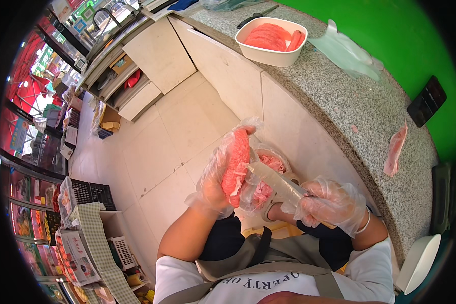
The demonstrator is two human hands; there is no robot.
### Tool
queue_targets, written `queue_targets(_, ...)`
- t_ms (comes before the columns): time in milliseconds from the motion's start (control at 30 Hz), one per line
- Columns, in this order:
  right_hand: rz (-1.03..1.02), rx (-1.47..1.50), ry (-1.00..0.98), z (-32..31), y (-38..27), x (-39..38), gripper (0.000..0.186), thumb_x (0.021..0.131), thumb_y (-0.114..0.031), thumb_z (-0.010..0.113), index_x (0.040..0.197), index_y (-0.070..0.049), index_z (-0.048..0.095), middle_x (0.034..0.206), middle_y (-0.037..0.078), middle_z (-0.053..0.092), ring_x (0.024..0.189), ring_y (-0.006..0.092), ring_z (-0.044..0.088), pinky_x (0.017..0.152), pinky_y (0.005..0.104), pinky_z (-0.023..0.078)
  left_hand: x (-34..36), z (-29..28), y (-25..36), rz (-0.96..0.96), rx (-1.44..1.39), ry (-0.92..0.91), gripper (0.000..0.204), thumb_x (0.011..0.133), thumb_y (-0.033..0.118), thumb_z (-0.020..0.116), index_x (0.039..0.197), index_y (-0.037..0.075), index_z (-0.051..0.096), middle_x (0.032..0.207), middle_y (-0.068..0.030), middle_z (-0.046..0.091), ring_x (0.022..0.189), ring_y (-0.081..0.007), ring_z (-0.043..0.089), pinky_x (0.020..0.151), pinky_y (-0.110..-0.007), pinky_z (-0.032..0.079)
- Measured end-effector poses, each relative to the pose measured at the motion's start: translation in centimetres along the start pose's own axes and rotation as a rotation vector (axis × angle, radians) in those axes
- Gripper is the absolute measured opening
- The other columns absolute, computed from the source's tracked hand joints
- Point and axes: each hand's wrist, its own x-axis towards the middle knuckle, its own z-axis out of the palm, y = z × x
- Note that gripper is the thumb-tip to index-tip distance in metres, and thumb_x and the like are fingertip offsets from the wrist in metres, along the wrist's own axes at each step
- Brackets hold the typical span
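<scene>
My left hand (210,185), in a clear plastic glove, is closed around a long piece of peeled red pomelo (236,164) with grainy flesh and pale bits of skin. In my gloved right hand (334,202) is a knife (276,181), its wide blade pointing left. The blade's tip meets the right side of the pomelo piece; whether it cuts in, I cannot tell. Below both hands stands a plastic-lined container (283,152) with pinkish scraps (272,162) in it, partly hidden by the blade and the left glove.
On the speckled counter (334,96) at right stand a white bowl (269,57) of red pomelo pieces, a black-handled tool (258,16), a clear plastic bag (347,50), a phone (426,101) and a pinkish strip (396,150). Another white bowl (419,263) is lower right. Black crates (99,195) stand left.
</scene>
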Motion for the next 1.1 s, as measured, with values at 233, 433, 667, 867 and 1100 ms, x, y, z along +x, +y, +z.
queue_targets(233, 0.029, 0.047, 0.0, 0.3, -0.6, 0.1, 0.023, 0.089, -0.018, 0.051, 0.082, 0.003, 0.058, 0.062, 0.005, 0.057, 0.055, 0.0106, 0.054, 0.051, 0.0227, 0.041, 0.0, 0.1, 0.3, -0.016, 0.082, 0.031, 0.071, 0.087, 0.044, 0.06, 0.137, 0.0, 0.036, 0.089, -0.0021, 0.055, 0.077, -0.0108, 0.054, 0.067, -0.025, 0.042)
queue_targets(433, -0.166, -0.202, -0.088, -0.5, -0.4, 0.2, 0.016, 0.091, -0.015, 0.055, 0.089, 0.0, 0.056, 0.068, 0.001, 0.058, 0.056, 0.0087, 0.052, 0.051, 0.0263, 0.042, 0.2, 1.0, 0.1, 0.025, 0.222, 0.092, 0.065, 0.092, 0.045, 0.053, 0.137, 0.002, 0.035, 0.09, -0.0054, 0.054, 0.075, -0.0145, 0.054, 0.064, -0.028, 0.046)
queue_targets(667, -0.264, -0.022, 0.411, 0.4, -0.8, 0.3, 0.034, 0.083, -0.006, 0.067, 0.114, 0.001, 0.055, 0.087, 0.0, 0.061, 0.074, 0.0035, 0.054, 0.063, 0.0231, 0.046, 0.9, 4.3, -1.6, -0.13, 0.362, 0.395, 0.061, 0.095, 0.049, 0.047, 0.14, 0.011, 0.034, 0.092, -0.0055, 0.055, 0.078, -0.0152, 0.056, 0.069, -0.03, 0.049)
queue_targets(867, -0.224, 0.109, 0.48, 1.5, -1.1, 1.8, 0.024, 0.081, -0.005, 0.067, 0.104, 0.0, 0.059, 0.079, -0.002, 0.059, 0.071, 0.0024, 0.052, 0.061, 0.0216, 0.045, 1.1, 5.5, -2.9, -0.251, 0.515, 0.396, 0.051, 0.098, 0.04, 0.049, 0.14, 0.014, 0.037, 0.116, -0.0013, 0.053, 0.103, -0.0115, 0.05, 0.09, -0.028, 0.043)
queue_targets(1100, -0.461, -0.19, 0.497, 1.0, 0.7, 2.5, 0.035, 0.073, -0.013, 0.082, 0.096, 0.0, 0.059, 0.081, -0.003, 0.057, 0.073, 0.0045, 0.051, 0.066, 0.0235, 0.043, 1.0, 5.7, -3.8, -0.119, 0.694, 0.281, 0.05, 0.099, 0.025, 0.049, 0.141, 0.004, 0.031, 0.125, -0.0078, 0.049, 0.113, -0.0126, 0.047, 0.098, -0.029, 0.038)
